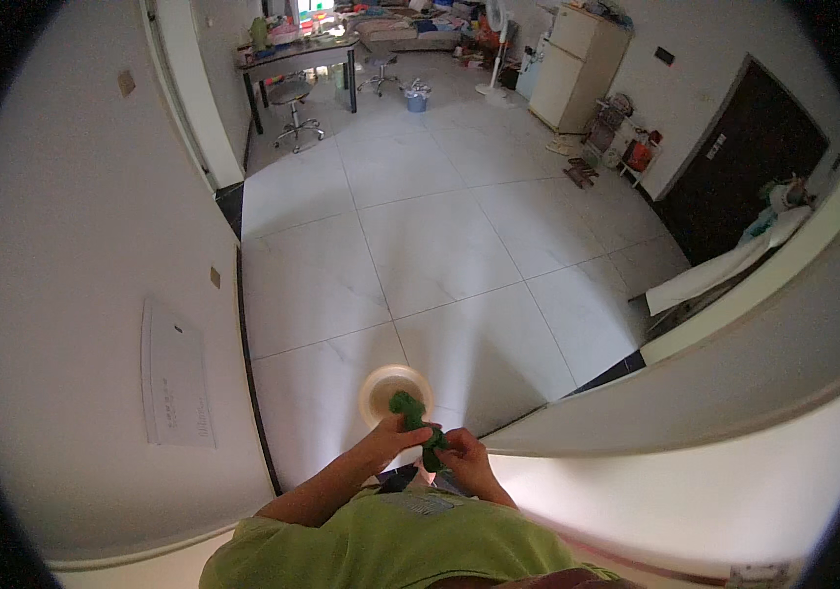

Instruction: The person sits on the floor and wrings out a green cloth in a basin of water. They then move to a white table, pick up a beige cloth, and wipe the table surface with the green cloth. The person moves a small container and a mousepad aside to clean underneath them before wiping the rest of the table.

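A bunched green cloth (408,406) is stretched between my hands in front of my body. My left hand (399,436) is closed around its middle, with one end sticking out beyond the fingers. Lower down and to the right, my right hand (466,458) pinches the other end near its fingertips. Below the cloth, on the tiled floor, stands a round pale basin (368,394). The cloth's far end overlaps the basin in the view. What the basin holds is hard to tell.
A wall with a sheet bearing writing (177,375) runs along the left. To the right is a low pale partition (685,412). Farther off stand a swivel stool (291,92), a table (302,53), a blue bucket (417,103), a white fan (497,51) and a refrigerator (567,70).
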Tool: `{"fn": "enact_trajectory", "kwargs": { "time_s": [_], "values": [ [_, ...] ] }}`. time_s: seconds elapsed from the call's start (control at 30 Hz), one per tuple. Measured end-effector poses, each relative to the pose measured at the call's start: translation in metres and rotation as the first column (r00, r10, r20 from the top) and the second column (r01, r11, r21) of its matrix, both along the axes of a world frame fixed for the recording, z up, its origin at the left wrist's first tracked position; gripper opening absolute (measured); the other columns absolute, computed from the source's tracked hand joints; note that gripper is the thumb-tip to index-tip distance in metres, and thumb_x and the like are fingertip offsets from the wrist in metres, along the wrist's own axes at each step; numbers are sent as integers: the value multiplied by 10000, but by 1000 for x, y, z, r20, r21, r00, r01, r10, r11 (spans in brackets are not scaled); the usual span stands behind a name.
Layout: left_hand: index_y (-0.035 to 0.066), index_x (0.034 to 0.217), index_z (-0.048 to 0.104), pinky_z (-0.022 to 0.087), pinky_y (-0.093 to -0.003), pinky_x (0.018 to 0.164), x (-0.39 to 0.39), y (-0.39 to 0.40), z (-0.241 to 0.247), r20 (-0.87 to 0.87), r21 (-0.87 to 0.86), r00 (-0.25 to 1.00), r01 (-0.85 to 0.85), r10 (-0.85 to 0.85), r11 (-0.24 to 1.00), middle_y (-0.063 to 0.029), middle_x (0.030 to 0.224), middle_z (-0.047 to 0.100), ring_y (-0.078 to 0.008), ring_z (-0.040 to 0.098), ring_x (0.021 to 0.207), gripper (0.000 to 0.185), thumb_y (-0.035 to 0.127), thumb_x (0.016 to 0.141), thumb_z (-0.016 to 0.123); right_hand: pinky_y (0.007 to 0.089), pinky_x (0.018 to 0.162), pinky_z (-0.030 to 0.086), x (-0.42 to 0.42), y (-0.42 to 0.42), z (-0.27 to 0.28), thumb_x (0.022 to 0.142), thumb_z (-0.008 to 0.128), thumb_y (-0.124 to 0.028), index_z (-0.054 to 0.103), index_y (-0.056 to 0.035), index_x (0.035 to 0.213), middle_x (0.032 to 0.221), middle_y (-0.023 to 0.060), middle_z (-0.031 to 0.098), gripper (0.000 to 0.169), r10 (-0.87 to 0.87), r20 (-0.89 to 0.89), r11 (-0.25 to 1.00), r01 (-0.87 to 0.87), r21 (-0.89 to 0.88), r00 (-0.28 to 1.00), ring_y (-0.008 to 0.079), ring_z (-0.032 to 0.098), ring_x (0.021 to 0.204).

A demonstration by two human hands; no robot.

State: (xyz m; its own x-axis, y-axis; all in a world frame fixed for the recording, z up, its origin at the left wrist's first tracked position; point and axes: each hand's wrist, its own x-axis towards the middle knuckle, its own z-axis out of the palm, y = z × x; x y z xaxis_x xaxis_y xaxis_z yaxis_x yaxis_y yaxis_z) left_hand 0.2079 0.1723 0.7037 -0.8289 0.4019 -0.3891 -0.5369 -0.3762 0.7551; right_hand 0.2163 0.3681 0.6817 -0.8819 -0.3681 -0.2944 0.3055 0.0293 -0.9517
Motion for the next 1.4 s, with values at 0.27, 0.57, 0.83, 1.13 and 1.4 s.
{"fn": "enact_trajectory", "kwargs": {
  "time_s": [0.27, 0.57, 0.83, 1.13, 1.4],
  "values": [
    [21, 1124, 505, 442, -336, 894, 20, 11, 28, -34, -83, 962, 267, -270, 960, -52, 1047, 566, -167, 549, 986, 302, 66, 846, 615, 303, 677, 486, 46, 8, 34, 802, 683, -112, 567, -22, 920, 798, 71, 622, 189, -111, -231, 966, 160, 203, 967, 133, 574, 736],
    [-26, 1066, 529, 464, -291, 809, 71, -28, 4, -32, -241, 968, 235, -250, 942, -79, 1013, 591, -148, 564, 904, 257, 117, 871, 616, 281, 619, 464, 141, -29, 28, 816, 670, -121, 582, -13, 872, 720, 51, 591, 150, -341, -186, 884, 382, 271, 921, 111, 554, 688],
    [-15, 1080, 446, 463, -299, 823, 120, -26, -3, -154, -386, 924, 269, -349, 882, -101, 1029, 568, -172, 563, 915, 383, 38, 785, 685, 244, 653, 426, 231, -20, 31, 826, 628, -69, 564, -52, 890, 760, -17, 574, 92, -640, 83, 755, 646, -115, 764, 78, 535, 736],
    [-32, 983, 552, 476, -307, 781, 170, 46, 27, -141, -542, 774, 462, -618, 702, -87, 970, 602, -149, 570, 892, 209, 21, 808, 652, 207, 654, 409, 356, 42, 43, 781, 625, -1, 582, -77, 849, 769, -13, 596, 111, -844, 281, 295, 832, -469, 457, 73, 547, 730],
    [3, 935, 553, 360, -191, 568, 268, 184, 1, -132, -454, 595, 675, -793, 581, -9, 826, 573, -64, 501, 690, 155, 84, 838, 643, 276, 644, 472, 548, 89, 25, 820, 636, -77, 547, -107, 862, 792, 0, 592, 103, -926, 376, -227, 851, -473, -37, 125, 585, 721]
  ]
}}
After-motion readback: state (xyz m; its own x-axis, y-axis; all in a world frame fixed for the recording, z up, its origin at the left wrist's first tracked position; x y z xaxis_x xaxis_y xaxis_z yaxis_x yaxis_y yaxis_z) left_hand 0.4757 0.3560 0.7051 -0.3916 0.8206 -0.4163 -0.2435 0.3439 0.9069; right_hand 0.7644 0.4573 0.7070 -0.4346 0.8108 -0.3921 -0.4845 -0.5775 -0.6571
